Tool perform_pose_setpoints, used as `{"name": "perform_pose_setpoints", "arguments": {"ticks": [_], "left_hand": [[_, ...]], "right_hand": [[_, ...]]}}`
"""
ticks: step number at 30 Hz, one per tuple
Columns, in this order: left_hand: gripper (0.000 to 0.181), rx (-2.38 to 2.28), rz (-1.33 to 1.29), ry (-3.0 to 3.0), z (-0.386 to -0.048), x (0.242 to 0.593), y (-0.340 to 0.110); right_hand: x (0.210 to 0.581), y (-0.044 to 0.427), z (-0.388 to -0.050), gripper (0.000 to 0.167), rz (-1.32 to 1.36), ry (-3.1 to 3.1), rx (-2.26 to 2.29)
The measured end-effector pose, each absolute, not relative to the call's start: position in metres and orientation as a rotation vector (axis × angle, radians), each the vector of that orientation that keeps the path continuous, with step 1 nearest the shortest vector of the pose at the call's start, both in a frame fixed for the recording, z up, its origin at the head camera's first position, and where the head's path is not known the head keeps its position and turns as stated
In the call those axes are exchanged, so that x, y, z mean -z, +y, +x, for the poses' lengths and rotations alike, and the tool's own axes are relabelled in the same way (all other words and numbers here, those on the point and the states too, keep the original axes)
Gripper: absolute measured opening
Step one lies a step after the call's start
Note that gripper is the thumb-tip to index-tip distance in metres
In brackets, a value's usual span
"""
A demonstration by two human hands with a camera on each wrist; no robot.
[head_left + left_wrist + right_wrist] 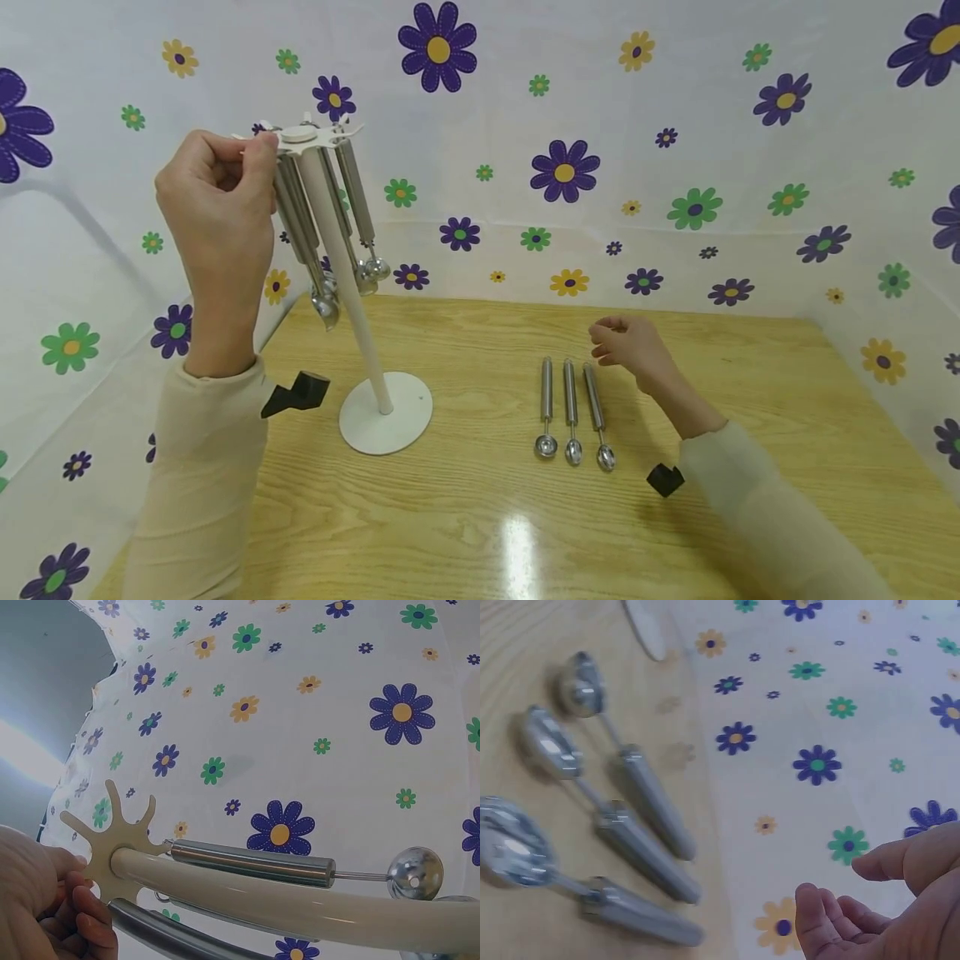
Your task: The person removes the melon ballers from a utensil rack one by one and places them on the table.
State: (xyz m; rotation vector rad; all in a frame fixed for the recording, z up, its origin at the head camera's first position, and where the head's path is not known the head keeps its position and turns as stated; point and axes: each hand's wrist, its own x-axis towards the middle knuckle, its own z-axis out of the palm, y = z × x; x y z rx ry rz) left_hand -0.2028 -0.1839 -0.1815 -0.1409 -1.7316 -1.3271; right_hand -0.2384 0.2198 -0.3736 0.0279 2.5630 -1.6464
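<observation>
Left hand: thumb and fingers of the left hand (221,187) are closed in a pinch at the edge of the white hook plate (324,138); whether a hanging loop is caught too can't be told.
Utensil stand: the plate is carried on a white pole (348,283), with the round white base (407,427) set down on the wood-grain table (465,517).
On the hooks: several steel-handled melon ballers (356,192) are hung, bowls down, around the pole.
Right hand: nothing is held in the right hand (632,348), fingers loosely bent, thumb well apart; it's hovered near the handle ends of the loose trio.
Loose trio: a round-bowled baller (547,392) and two oval-bowled ballers (571,396) are laid side by side, bowls toward the wearer.
Backdrop: the table is backed by a flower-print cloth (510,200), basically daisies everywhere.
</observation>
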Motion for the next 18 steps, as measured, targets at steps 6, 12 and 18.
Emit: {"name": "perform_pose_setpoints", "arguments": {"ticks": [6,12,18], "left_hand": [[0.01,1.333,-0.144,-1.731,-0.203,0.182,-0.183],[0.01,1.337,-0.139,-1.728,-0.202,0.181,-0.184],[0.011,1.331,-0.137,-1.738,-0.201,0.181,-0.183]], "right_hand": [[0.328,0.225,-0.247,0.052,0.025,2.623,1.662],[0.263,0.225,-0.253,0.058,0.024,2.697,1.7],[0.203,0.227,-0.254,0.057,-0.007,2.687,1.93]]}}
